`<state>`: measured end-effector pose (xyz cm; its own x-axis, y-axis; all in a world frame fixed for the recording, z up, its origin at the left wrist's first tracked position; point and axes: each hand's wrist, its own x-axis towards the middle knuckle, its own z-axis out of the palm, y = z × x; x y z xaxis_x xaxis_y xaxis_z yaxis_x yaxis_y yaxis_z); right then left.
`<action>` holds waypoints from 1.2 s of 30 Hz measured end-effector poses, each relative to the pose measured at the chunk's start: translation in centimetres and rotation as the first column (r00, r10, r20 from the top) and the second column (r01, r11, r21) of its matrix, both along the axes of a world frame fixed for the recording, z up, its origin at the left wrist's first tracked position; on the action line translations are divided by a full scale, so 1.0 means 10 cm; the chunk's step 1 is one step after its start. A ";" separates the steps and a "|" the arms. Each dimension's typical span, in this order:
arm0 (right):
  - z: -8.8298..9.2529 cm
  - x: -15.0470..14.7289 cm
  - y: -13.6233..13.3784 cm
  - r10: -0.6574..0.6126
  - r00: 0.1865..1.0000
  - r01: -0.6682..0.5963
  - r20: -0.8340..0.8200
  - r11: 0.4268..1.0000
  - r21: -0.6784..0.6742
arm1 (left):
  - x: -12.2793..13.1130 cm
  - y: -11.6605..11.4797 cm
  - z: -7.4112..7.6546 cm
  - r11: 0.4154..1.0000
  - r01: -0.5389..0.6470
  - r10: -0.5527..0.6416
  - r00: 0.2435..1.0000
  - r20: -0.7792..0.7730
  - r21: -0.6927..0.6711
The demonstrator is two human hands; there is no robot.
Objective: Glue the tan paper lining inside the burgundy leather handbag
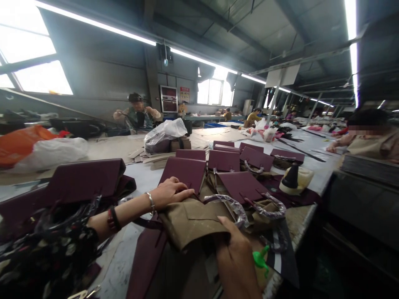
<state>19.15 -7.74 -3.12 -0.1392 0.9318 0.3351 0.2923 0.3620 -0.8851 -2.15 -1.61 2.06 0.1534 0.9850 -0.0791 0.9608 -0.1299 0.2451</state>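
A handbag with its olive-brown patterned lining [199, 216] turned up lies at the near edge of the table, its burgundy panel [146, 257] below on the left. My left hand [171, 193] is closed over the far left edge of the lining, fingers bent and pointing right. At the near right, my right hand [235, 249] grips the lining's edge, thumb on top and the other fingers hidden underneath. A plastic-wrapped handle [230, 203] loops up just beyond the right thumb. Beside the right wrist is a small bright green plastic piece [261, 259].
Several burgundy bags [243, 185] with wrapped handles crowd the table ahead; more bags [84, 178] lie left. A pale container with a black cone tip [294, 180] stands right. Plastic-covered goods [165, 135] sit farther back. Co-workers [137, 114] are across the table and at right.
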 end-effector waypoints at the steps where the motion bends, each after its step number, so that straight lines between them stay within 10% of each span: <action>1: 0.04 0.00 0.03 0.029 0.999 -0.030 -0.018 0.998 -0.059 | -0.01 -0.02 0.04 0.999 0.043 -0.044 0.996 0.074 0.018; 6: 0.13 0.01 0.14 0.186 0.958 -0.226 -0.217 0.958 -0.177 | 0.02 -0.16 0.32 0.931 0.342 -0.235 0.828 0.509 -0.128; 10: 0.13 -0.05 0.21 0.194 0.918 -0.277 -0.345 0.938 -0.210 | 0.21 -0.31 0.42 0.928 0.330 -0.275 0.920 0.280 -0.175; 15: 0.07 -0.13 0.31 0.204 0.930 -0.271 -0.306 0.942 -0.196 | 0.37 -0.27 0.21 0.961 0.269 -0.273 0.959 -0.080 -0.059; 24: -0.20 -0.10 0.49 0.307 0.944 -0.324 -0.121 0.932 -0.162 | 0.13 0.02 -0.11 0.959 0.213 -0.182 0.968 0.171 -0.186; 31: -0.49 0.07 0.08 -0.126 0.989 0.123 0.071 0.991 0.047 | 0.10 0.16 -0.18 0.967 0.119 -0.083 0.983 0.163 -0.224; 36: -0.59 -0.11 -0.13 0.181 0.983 -0.170 0.024 0.954 -0.246 | 0.19 0.22 -0.18 0.947 0.158 -0.114 0.979 0.169 -0.280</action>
<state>18.00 -9.08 -9.06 -0.3174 0.9438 0.0919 0.2856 0.1875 -0.9398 -0.22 0.62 0.30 0.3161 0.8915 -0.3245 0.8888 -0.1587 0.4299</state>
